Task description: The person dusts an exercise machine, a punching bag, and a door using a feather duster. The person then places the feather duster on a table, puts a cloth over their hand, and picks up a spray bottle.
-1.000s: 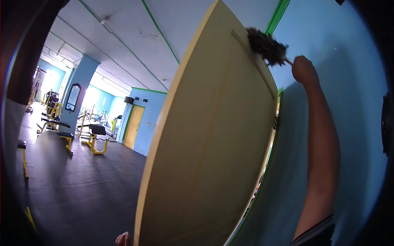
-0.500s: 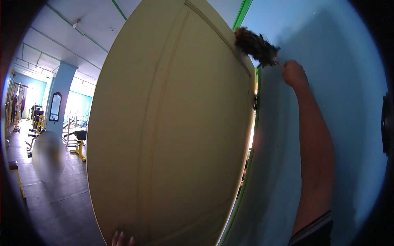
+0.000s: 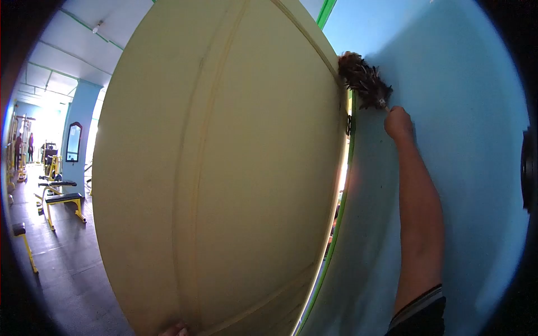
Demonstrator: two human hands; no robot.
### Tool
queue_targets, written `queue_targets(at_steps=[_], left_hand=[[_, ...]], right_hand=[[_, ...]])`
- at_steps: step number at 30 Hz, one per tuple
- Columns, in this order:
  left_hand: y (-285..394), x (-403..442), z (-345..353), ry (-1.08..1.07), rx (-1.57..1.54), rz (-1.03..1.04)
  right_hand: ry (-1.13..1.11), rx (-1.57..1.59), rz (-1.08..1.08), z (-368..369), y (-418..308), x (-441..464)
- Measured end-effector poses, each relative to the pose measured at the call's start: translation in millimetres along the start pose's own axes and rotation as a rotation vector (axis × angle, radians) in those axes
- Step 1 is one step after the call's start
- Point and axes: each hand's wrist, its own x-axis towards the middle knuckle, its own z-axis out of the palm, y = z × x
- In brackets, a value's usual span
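Observation:
My right hand is raised and closed round the handle of a feather duster. The dark feathers touch or nearly touch the upper hinge-side edge of a cream door, close to the blue wall. Low on the door, at the bottom of the view, only the fingertips of my left hand show. They rest against the door panel, apart from any object, and the rest of that hand is out of view.
A green door frame and a dark hinge run beside the door, with a bright gap between. On the left lies a gym room with a padded bench, a blue pillar bearing a mirror, and yellow-framed equipment. Distant figures stand at far left.
The feather duster and my right hand have moved down and slightly right. The door covers more of the left side. My left fingertips sit lower and further right, and the blurred patch on the left is gone.

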Motion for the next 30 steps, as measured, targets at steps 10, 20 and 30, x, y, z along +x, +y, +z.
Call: queue_targets(at_steps=[10,20,30], left_hand=[[-57.3,-36.2,-9.4,0.124,-0.101,-0.031],[-24.3,25.2,-34.1,0.273,-0.001,0.214],[-8.8,74.8,-69.2,0.313,0.277,0.063]], right_hand=[[-0.331,0.894,0.279,77.6,18.9,-138.1],[-0.347,1.407,0.058,7.4,-90.0,-388.9],[-0.227,1.124,0.468,57.4,-15.5,-329.6]])
